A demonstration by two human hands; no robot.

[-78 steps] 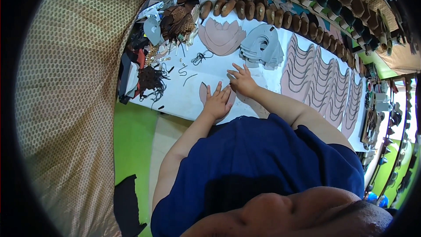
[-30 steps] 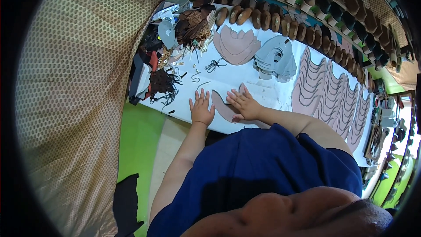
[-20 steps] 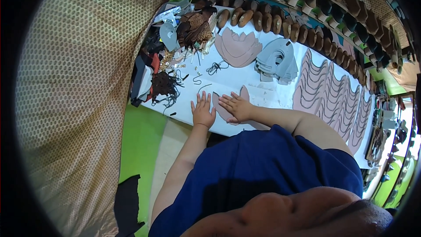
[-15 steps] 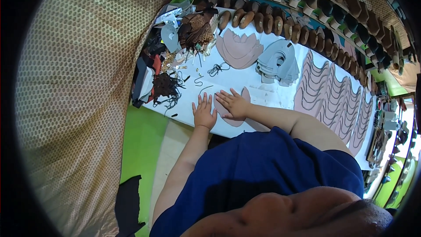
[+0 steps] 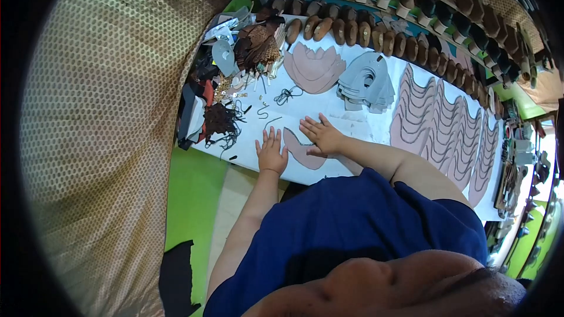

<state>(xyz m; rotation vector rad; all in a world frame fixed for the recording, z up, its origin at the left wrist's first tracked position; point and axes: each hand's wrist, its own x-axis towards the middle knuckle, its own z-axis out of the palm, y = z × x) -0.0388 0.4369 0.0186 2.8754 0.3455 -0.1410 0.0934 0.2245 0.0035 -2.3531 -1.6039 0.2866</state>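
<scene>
A pink curved shoe-upper piece with a dark line along its inner curve lies flat near the table's front edge. My right hand rests over its right end, fingers stretched out toward the left, hiding that part. Just to the left of the piece, my left hand is laid on the white table, its fingers pointing away from me. Neither hand grips anything. A short dark cord lies beyond my left fingertips, with a small tangle of cord farther back.
Pink pieces and grey pieces are stacked at the back. Overlapping rows of pink pieces cover the right side. Dark scraps and gold bits pile up at left. Brown shoe lasts line the far edge, below shoe-filled shelves.
My right hand has slid to the right across the pink piece, uncovering more of its inner curve. My left hand stays beside the piece, nearly still.
</scene>
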